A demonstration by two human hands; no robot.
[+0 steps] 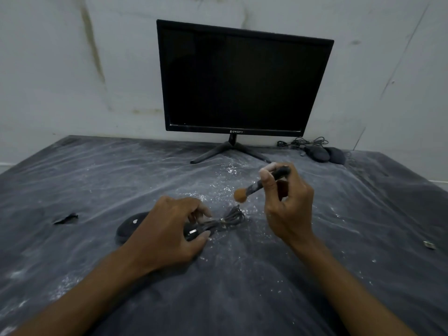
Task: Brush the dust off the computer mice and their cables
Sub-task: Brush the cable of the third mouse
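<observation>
While unlit, monitor [244, 80] labelled "QWERTY"

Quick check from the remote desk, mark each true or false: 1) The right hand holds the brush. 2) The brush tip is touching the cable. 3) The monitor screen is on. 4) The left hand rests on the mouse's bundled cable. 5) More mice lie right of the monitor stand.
1) True: the right hand grips the brush.
2) False: the brush tip hovers above the cable.
3) False: the monitor is dark.
4) True: the left hand presses the cable beside the mouse.
5) True: two mice lie there with tangled cables.
</observation>
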